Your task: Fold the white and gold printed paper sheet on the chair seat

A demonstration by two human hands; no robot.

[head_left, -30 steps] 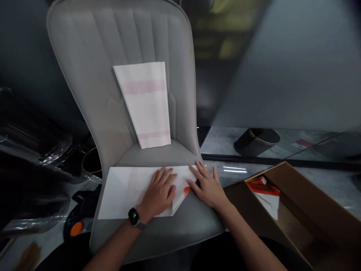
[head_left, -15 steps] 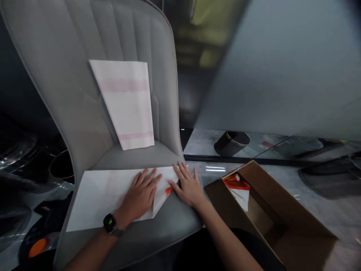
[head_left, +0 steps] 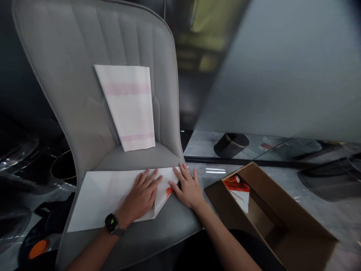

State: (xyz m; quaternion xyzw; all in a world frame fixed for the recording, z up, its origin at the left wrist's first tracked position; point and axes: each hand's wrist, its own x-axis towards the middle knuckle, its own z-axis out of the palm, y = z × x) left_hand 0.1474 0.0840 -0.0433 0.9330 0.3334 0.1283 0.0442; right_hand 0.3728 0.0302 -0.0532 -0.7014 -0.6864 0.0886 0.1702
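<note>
to get this fold crisp, the left hand (head_left: 142, 198) does best as a steady weight, lying flat so that the white sheet (head_left: 109, 195) cannot skate over the grey seat (head_left: 169, 224). the right hand (head_left: 188, 188) should press along the slanting edge towards five o'clock, in one even stroke, since the padding probably gives under pressure and a hard jab could leave a wavy crease. the small flap by the left thumb looks a little raised and deserves smoothing too.

as for the grip, neither hand pinches anything. the left is palm down on the sheet, fingers slightly spread, thumb apart. the right, between two and three o'clock from it, is spread as well, touching the sheet's narrow end, its thumb tip beside the orange patch (head_left: 169, 191); what lies under its palm is hidden.

the sheet lies across the seat, its bare part reaching towards nine o'clock. at twelve o'clock a pink-banded paper (head_left: 132, 109) leans on the backrest (head_left: 166, 86); at three o'clock is a cardboard box (head_left: 287, 203).
</note>
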